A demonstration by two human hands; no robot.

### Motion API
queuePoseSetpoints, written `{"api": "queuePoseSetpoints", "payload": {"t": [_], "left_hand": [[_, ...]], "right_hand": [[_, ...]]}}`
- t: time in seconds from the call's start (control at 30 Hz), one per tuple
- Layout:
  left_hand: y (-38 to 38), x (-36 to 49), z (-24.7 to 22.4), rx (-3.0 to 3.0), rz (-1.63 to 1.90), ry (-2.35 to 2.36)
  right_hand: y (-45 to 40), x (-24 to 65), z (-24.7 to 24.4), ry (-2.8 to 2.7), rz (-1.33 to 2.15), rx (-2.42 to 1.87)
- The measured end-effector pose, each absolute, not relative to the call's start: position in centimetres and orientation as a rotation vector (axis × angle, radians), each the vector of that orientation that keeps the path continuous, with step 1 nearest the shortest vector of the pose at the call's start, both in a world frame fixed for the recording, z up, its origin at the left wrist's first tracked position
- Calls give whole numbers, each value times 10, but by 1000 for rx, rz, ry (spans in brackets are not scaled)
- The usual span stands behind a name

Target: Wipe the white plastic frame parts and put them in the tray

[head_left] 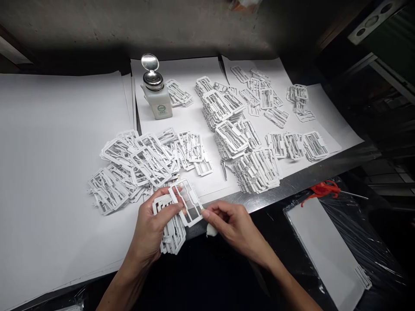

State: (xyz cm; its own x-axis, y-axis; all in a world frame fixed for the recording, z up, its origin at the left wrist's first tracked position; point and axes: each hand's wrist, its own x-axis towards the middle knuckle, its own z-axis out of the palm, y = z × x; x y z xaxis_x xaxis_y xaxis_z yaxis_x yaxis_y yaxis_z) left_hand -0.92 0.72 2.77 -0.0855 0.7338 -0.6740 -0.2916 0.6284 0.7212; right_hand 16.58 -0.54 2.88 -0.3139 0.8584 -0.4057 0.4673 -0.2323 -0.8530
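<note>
My left hand (151,224) is closed around a stack of flat white plastic frames (172,237). One more white plastic frame (187,202), with thin inner bars, lies tilted on top under my left thumb. Thumb and forefinger of my right hand (227,222) pinch the right edge of this frame. A small white wad (212,230), perhaps cotton or cloth, pokes out below my right fingers; how it is held is hidden. Just beyond my left hand spreads a loose heap of similar frames (139,164) on white paper.
A pump bottle (158,99) with its metal lid up stands at the back. Tall stacks of frames (256,170) and loose piles (269,97) lie to the right. Tweezers (224,169) rest by the stacks. Right of the metal table edge (262,198) is a red-handled tool (325,188).
</note>
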Motion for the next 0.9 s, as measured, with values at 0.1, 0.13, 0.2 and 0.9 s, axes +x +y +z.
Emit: {"api": "queuePoseSetpoints", "payload": {"t": [0.1,0.13,0.2,0.9], "left_hand": [[5,-8,27,413,889,1401],[4,-8,25,443,902,1406],[2,-8,22,517,943,1412],[-9,-16,9,1,908,928]], "right_hand": [[-4,161,26,-1656,1572,-1525],[-3,161,27,-1725,1434,-1548],[-2,162,33,-1939,1067,-1586],[42,151,55,-1806,1000,-1300]]}}
